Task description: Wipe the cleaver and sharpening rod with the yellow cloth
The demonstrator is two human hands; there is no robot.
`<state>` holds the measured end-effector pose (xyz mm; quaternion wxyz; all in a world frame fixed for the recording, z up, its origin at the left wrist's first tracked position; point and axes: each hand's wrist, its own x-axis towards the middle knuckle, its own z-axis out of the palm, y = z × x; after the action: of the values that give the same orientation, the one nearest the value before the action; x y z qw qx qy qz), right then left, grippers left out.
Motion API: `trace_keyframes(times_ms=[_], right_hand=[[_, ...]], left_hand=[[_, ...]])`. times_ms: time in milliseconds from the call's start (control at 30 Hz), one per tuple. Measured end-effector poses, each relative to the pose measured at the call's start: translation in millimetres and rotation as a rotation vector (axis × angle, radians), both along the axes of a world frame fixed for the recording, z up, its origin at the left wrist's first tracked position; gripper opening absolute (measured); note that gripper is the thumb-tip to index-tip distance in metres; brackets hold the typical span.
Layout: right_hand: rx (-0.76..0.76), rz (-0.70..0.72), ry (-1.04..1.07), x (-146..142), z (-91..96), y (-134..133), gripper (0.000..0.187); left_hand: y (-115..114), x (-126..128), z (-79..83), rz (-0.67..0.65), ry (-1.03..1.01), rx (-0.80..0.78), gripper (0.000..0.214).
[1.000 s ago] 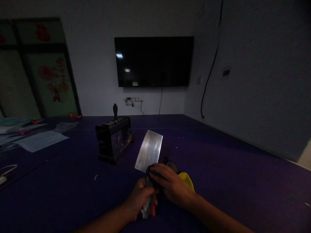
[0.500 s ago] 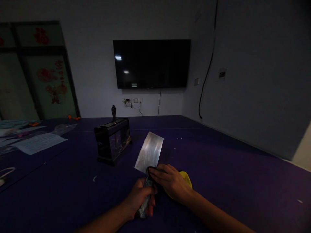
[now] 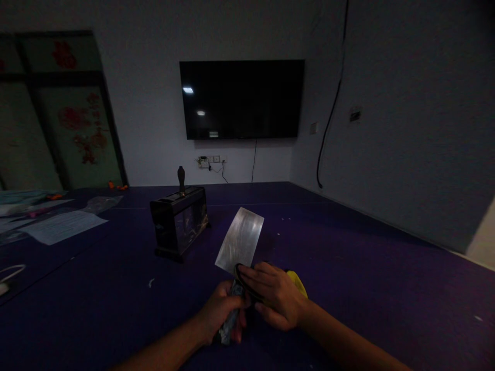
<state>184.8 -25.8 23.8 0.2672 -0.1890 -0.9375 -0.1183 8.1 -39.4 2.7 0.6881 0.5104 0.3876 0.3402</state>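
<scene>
Over a purple table (image 3: 348,268), the left hand (image 3: 221,312) has its fingers wrapped round the handle (image 3: 229,329) of a cleaver (image 3: 240,239), seemingly to steady it. The blade lies just beyond the hands, slanting toward 1 o'clock, so it points away from the body. The right hand (image 3: 276,294), at 2 o'clock from the left, lays its fingers over a dark pad (image 3: 238,275) at the handle end of the blade, perhaps for pressure there; whether they grip it, I cannot tell. Something yellow (image 3: 298,283) shows behind that hand. At 11 o'clock stands a knife block (image 3: 177,221), well apart, which leaves elbow room; one black haft (image 3: 181,180) sticks up from it, seemingly for easy grasping
</scene>
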Motion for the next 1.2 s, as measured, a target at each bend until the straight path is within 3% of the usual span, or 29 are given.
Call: trace_keyframes(times_ms=[200,700,1200], right_hand=[[0.109,-0.079,0.096,-6,-6.1,2,0.032],[0.07,-0.163,0.014,-8,-13.9,8,0.038],[0.145,-0.183,0.014,-2,-15.0,12,0.037]], left_hand=[[1,-1,-0.9,0.019,-0.017,0.004,0.024],[3,0,-3.3,-0.026,0.017,0.008,0.019],[0,-1,0.3,0.008,0.05,0.02,0.02]])
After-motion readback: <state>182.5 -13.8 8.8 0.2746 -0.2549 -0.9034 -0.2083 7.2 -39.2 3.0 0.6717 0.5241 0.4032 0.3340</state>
